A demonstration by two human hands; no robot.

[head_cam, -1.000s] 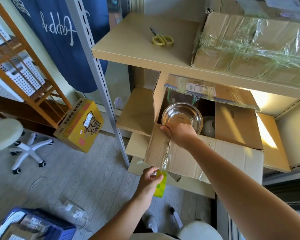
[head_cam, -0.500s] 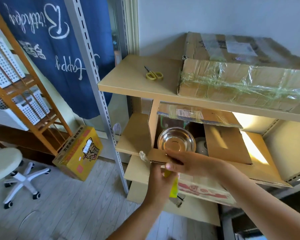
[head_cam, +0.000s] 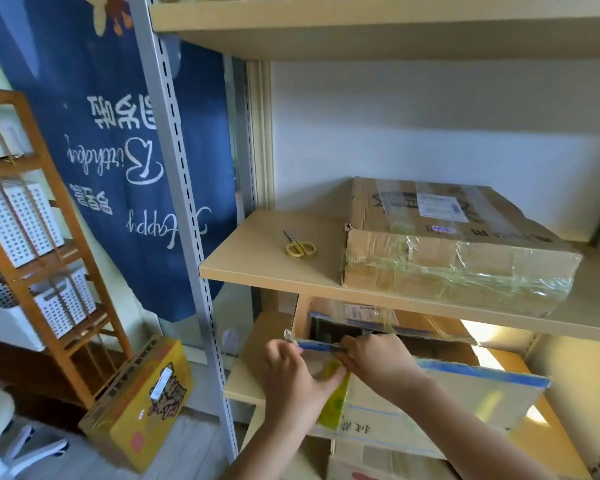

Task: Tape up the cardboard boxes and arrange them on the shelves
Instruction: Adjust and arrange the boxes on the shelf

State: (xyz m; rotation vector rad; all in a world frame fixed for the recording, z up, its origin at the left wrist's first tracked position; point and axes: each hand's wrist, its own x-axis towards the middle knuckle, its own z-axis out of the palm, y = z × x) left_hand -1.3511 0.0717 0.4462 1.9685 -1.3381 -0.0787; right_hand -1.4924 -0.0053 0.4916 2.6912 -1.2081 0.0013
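Left: a yellow printed cardboard box (head_cam: 137, 407) leans on the grey plank floor (head_cam: 194, 455) beside the slotted grey metal upright (head_cam: 187, 216), as it did a second ago. Centre: on the lower beige wooden shelf (head_cam: 246, 375), the front flap of the open brown cardboard box (head_cam: 440, 403), which hung down a second ago and showed a steel bowl, is now raised and nearly closes the opening; the bowl is hidden. The left hand (head_cam: 297, 382) holds a yellow-green tape dispenser (head_cam: 333, 396) against the flap, fingers curled round it, apparently. The right hand (head_cam: 378, 358) pinches the flap's top edge. Judged from this, closing is almost complete and taping follows. Right: on the middle shelf (head_cam: 257, 258) lie yellow-handled scissors (head_cam: 299, 244) and a flat brown box wrapped in clear tape (head_cam: 454, 247), already sealed and shelved.
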